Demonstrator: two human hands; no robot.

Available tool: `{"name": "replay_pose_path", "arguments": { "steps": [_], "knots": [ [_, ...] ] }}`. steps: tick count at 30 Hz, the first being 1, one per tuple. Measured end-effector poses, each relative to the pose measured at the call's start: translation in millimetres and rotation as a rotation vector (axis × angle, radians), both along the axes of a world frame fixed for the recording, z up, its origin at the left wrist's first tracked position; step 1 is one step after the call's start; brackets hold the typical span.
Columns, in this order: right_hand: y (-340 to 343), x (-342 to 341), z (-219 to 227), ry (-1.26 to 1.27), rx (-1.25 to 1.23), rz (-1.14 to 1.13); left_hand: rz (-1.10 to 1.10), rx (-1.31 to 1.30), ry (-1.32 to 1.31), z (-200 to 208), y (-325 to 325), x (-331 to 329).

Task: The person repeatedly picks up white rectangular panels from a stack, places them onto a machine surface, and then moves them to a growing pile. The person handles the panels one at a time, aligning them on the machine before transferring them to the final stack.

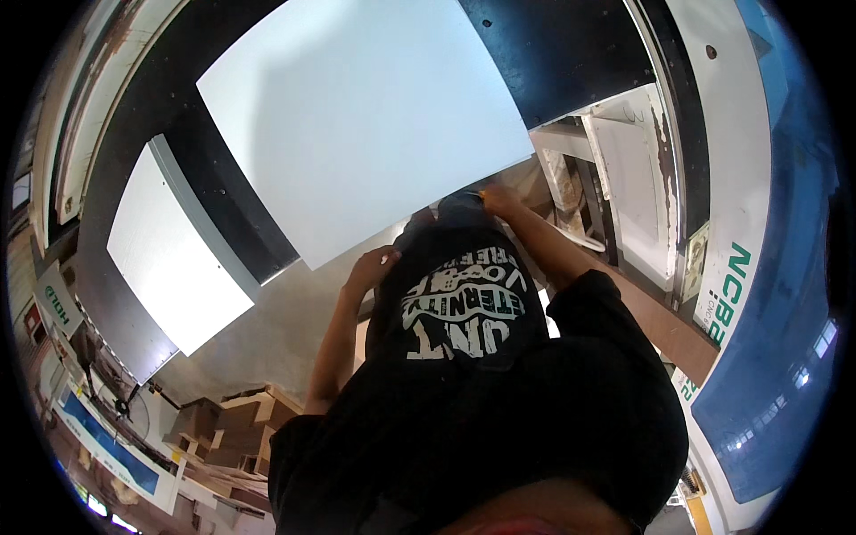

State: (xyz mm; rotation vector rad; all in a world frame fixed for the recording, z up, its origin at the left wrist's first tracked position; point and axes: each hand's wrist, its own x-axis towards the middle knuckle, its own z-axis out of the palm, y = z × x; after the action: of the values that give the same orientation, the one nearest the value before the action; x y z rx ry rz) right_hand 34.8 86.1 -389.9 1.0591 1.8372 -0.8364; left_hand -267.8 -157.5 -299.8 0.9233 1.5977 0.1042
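A large white rectangular panel (366, 116) was seen filling the upper middle of the view, lying on a dark machine bed (571, 45). It was held at its near edge by the person's two bare hands. The left hand (370, 265) was placed at the panel's near left corner, its fingers curled against the edge; how tightly they closed could not be told, because the fingertips were hidden under the board. The right hand (497, 201) was set at the near right part of the same edge, fingers bent around it, and its grip was likewise only partly visible. Both forearms were stretched forward from a black T-shirt (464, 357) with white lettering, which took up the lower middle of the picture.

To the left of the held panel, a second white panel (169, 259) was laid on the same dark surface, a little apart from the first, with a grey strip along its right side. On the right, a white and blue machine housing (758, 267) was curved along the rim of the view. Between the housing and the right arm, white board offcuts (624, 160) with chipped brown edges were stood upright. At the near left, brown wooden pieces (232, 428) were stacked on the floor.
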Motion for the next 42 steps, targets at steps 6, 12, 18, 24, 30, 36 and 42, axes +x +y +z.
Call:
{"name": "replay_pose_path", "arguments": {
  "steps": [6, 12, 18, 24, 30, 36, 42],
  "knots": [
    [-18, 14, -100, 0.094, 0.332, 0.080, 0.097, -0.127, -0.012, 7, -7, -3],
    [-20, 11, -143, 0.129, 0.437, 0.169, 0.051, -0.041, 0.063, -21, -44, -22],
    [-4, 6, -147, 0.152, 0.444, 0.130, 0.116, -0.079, 0.066, -17, -57, -21],
    [15, 0, -130, 0.097, 0.361, 0.092, 0.251, -0.094, -0.032, -15, -72, -10],
    [21, 1, -133, 0.048, 0.299, 0.042, 0.209, -0.186, -0.027, -15, -79, -8],
    [38, 14, -131, -0.049, 0.184, -0.019, 0.241, -0.103, 0.021, -31, -116, -10],
    [93, 52, -86, -0.236, -0.009, -0.066, 0.224, -0.142, 0.015, -40, -142, -25]
  ]
}}
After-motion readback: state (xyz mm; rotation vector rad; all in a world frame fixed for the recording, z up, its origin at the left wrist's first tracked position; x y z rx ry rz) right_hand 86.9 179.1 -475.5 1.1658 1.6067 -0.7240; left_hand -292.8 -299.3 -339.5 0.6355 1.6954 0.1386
